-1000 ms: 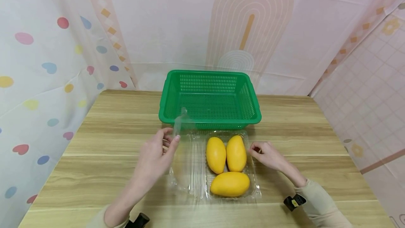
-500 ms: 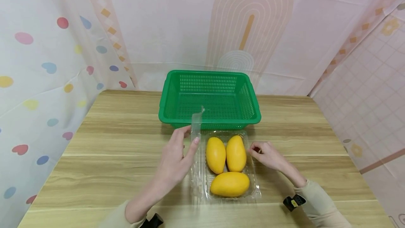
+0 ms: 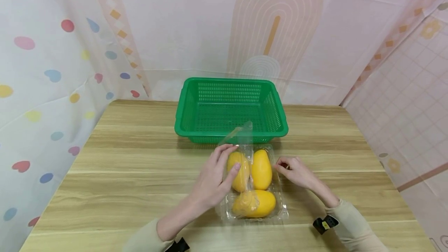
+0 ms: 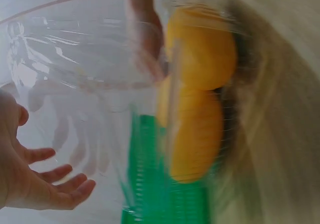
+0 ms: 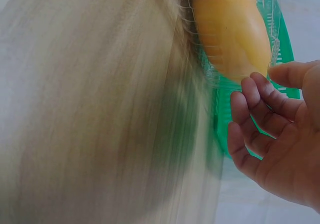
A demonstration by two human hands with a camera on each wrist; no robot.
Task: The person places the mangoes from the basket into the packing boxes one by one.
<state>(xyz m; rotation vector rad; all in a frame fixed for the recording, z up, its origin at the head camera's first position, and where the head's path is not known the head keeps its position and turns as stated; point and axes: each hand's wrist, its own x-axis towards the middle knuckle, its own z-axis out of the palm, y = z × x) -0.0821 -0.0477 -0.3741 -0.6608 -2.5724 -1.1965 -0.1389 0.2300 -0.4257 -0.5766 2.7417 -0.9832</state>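
Observation:
Three yellow mangoes (image 3: pixel 262 170) lie in the base of a clear plastic clamshell container (image 3: pixel 282 212), two side by side and one crosswise in front. The clear lid (image 3: pixel 246 133) stands tilted up over the left part of the base, overlapping the left mango. With fingers spread, my left hand (image 3: pixel 213 182) pushes the lid's outer face from the left; in the left wrist view that hand (image 4: pixel 42 179) shows behind the see-through lid (image 4: pixel 65 58). At the base's right rim my right hand (image 3: pixel 294 171) pinches the edge between thumb and forefinger (image 5: pixel 265 86).
A green plastic basket (image 3: pixel 231 134) stands right behind the container, and the lid's top corner overlaps its front rim. Wood-grain table (image 3: pixel 122 158) lies under everything. Patterned cloth (image 3: pixel 196 22) hangs at the back and both sides.
The lid has swung from the left up and over toward the mangoes, pushed rightward by my left hand. My right hand has stayed at the right rim.

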